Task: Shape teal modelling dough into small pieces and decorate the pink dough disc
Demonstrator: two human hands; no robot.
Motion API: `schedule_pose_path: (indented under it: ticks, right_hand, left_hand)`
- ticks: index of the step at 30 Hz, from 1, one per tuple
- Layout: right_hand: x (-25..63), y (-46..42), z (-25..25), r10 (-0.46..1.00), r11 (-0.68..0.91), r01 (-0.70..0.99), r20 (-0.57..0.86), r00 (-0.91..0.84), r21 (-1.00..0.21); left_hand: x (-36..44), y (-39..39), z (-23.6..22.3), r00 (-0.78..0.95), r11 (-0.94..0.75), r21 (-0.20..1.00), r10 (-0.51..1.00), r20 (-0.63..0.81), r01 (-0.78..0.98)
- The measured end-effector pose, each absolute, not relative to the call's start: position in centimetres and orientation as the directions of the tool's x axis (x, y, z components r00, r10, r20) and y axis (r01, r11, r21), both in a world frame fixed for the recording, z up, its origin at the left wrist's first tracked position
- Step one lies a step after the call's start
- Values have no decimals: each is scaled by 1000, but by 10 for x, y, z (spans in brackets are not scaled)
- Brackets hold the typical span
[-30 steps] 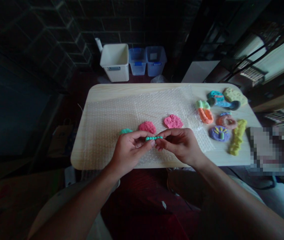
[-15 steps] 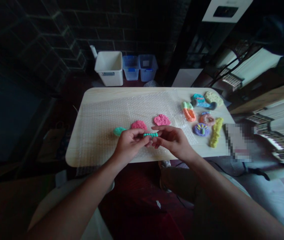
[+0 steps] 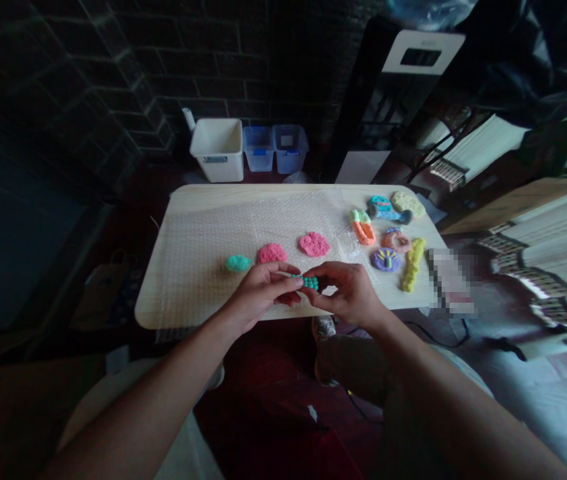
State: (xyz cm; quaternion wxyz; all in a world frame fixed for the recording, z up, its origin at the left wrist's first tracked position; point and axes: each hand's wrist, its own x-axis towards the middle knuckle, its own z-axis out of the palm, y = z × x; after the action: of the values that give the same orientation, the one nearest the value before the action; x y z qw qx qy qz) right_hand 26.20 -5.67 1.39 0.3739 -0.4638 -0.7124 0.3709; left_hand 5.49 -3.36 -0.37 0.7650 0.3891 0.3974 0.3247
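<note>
Between my two hands, over the table's near edge, is a small green piece of modelling clay (image 3: 310, 283) with rows of bead-like bumps. My left hand (image 3: 263, 293) pinches its left end between thumb and fingers. The fingers and thumb of my right hand (image 3: 346, 290) close on its right side. Part of the piece is hidden by the fingertips. Just beyond my hands, on bubble wrap (image 3: 198, 247), lie a green lump (image 3: 238, 263), a pink domed piece (image 3: 272, 253) and a flatter pink piece (image 3: 314, 244).
Several coloured clay shapes lie at the table's right, among them an orange-and-green piece (image 3: 363, 230), a purple disc (image 3: 384, 261) and a yellow strip (image 3: 414, 265). Behind the table (image 3: 188, 193) stand a white bin (image 3: 218, 150) and two blue tubs. A person's shoe (image 3: 323, 327) shows below.
The green clay piece has turned in my fingers, so several rows of bumps now show instead of one thin row. The camera view has shifted slightly.
</note>
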Motion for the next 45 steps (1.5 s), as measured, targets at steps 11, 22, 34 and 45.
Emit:
schedule_pose_path:
  ticks: [11,22,34,45]
  right_hand:
    - [285,-29,-31,980,-30,110,-51,-194,-993]
    - [270,-16,-50,956,293,620,215,-199,-728]
    - [202,-34,13,892,377,207,294,-343,-903]
    - [173,-42,12,928,333,231,275,-252,-914]
  left_hand:
    - [-47,-4,-10,173,-331,636,938,299,697]
    - [-33,9,-45,287,-339,668,939,192,662]
    - [11,-8,-5,82,-91,920,995,64,381]
    - [7,-18,3,14,-9,937,1000,5,348]
